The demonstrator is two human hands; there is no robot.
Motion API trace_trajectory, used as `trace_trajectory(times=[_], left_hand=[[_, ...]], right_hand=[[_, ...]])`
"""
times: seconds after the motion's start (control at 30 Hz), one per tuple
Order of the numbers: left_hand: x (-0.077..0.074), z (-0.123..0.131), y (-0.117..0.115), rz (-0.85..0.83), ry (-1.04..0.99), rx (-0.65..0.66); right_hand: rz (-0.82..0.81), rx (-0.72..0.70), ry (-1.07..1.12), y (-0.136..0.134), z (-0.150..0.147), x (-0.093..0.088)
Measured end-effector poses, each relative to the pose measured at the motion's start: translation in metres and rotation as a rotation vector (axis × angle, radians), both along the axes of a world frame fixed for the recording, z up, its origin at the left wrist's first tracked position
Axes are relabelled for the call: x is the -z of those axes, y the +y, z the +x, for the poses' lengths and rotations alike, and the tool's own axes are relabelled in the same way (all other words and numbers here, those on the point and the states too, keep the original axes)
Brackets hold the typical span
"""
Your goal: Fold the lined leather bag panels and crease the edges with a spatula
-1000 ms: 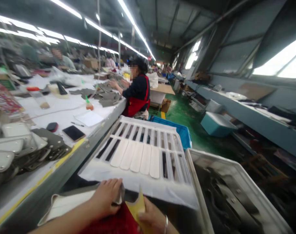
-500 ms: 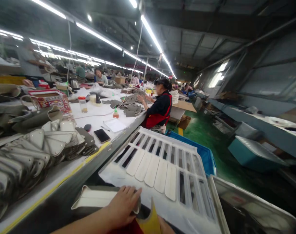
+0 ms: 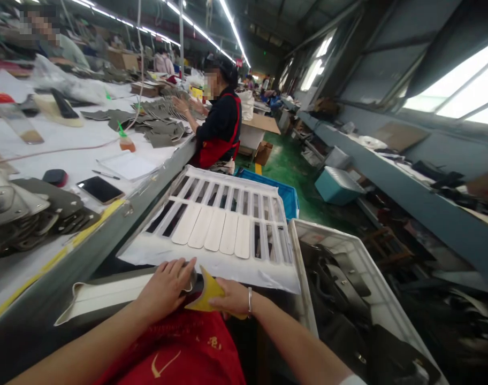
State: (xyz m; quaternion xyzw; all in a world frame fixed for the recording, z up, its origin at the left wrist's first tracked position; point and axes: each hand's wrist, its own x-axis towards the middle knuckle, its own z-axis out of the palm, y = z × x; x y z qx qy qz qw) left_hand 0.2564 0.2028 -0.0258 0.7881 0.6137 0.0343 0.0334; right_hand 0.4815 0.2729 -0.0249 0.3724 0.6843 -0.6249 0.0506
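Observation:
My left hand (image 3: 166, 286) lies over the right end of a long folded piece (image 3: 107, 294), grey outside with a cream lining, its fingers curled over the far edge. My right hand (image 3: 231, 297) grips a yellow piece with a concave, pointed edge (image 3: 207, 291), thumb on its near side. This yellow piece is close to the right end of the folded piece; whether they touch I cannot tell. Just beyond both hands is a white slotted tray (image 3: 268, 272), with several cream strips (image 3: 212, 230) lying side by side on it.
To the right stands a white crate (image 3: 304, 283) holding dark grey leather goods. A blue bin (image 3: 290, 200) sits behind the tray. On the left, the white table (image 3: 75, 152) carries a phone (image 3: 100, 190), a notepad and stacked grey parts. A co-worker (image 3: 220, 117) sits at its edge.
The view has swung right and down. My right hand and forearm, mostly cut off before, now show with the yellow piece. My left hand stays on the folded piece.

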Motion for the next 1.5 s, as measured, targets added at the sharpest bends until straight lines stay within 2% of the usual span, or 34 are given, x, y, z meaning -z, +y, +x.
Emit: trace_trajectory(times=[0.2, 0.3, 0.37, 0.43, 0.47, 0.6, 0.73, 0.8, 0.87, 1.0, 1.17, 1.27, 1.37, 1.5], left_hand=[[0.0, 0.0, 0.003, -0.026, 0.017, 0.01], [-0.001, -0.001, 0.005, -0.015, 0.009, 0.011], [-0.001, -0.001, 0.006, -0.007, -0.009, 0.013], [0.0, -0.003, 0.007, 0.008, -0.029, 0.01], [0.001, -0.003, 0.007, 0.016, -0.037, 0.009], [0.005, -0.003, 0.007, 0.04, -0.039, 0.011], [0.006, -0.001, 0.006, 0.076, -0.018, 0.024], [0.006, -0.001, 0.005, 0.107, -0.006, 0.032], [0.007, -0.003, 0.004, 0.142, 0.002, 0.041], [0.007, -0.006, 0.002, 0.18, -0.016, 0.016], [0.005, -0.001, 0.002, 0.106, 0.032, -0.17], [0.003, 0.002, 0.005, 0.028, 0.043, -0.183], [0.002, 0.002, 0.007, 0.025, 0.031, -0.16], [0.002, 0.0, 0.006, 0.052, 0.016, -0.148]], right_hand=[[0.099, -0.278, -0.11, 0.015, -0.027, -0.01], [0.049, -0.287, -0.045, 0.024, -0.034, -0.017], [-0.073, -0.256, 0.009, 0.028, -0.03, -0.017], [-0.268, -0.157, 0.121, 0.028, -0.019, -0.01], [-0.359, -0.06, 0.221, 0.026, -0.013, -0.004], [-0.568, 0.453, 0.691, 0.004, 0.0, 0.033], [-0.803, 0.742, 0.968, -0.014, -0.034, 0.06], [-0.914, 0.832, 1.039, -0.014, -0.06, 0.065], [-0.981, 0.864, 1.051, -0.01, -0.081, 0.066], [-0.968, 0.893, 1.051, -0.006, -0.097, 0.066], [-0.872, 0.918, 1.021, -0.009, -0.096, 0.071], [-0.72, 0.87, 0.96, -0.005, -0.094, 0.069], [-0.597, 0.732, 0.877, 0.003, -0.078, 0.06], [-0.509, 0.427, 0.655, 0.01, -0.032, 0.04]])
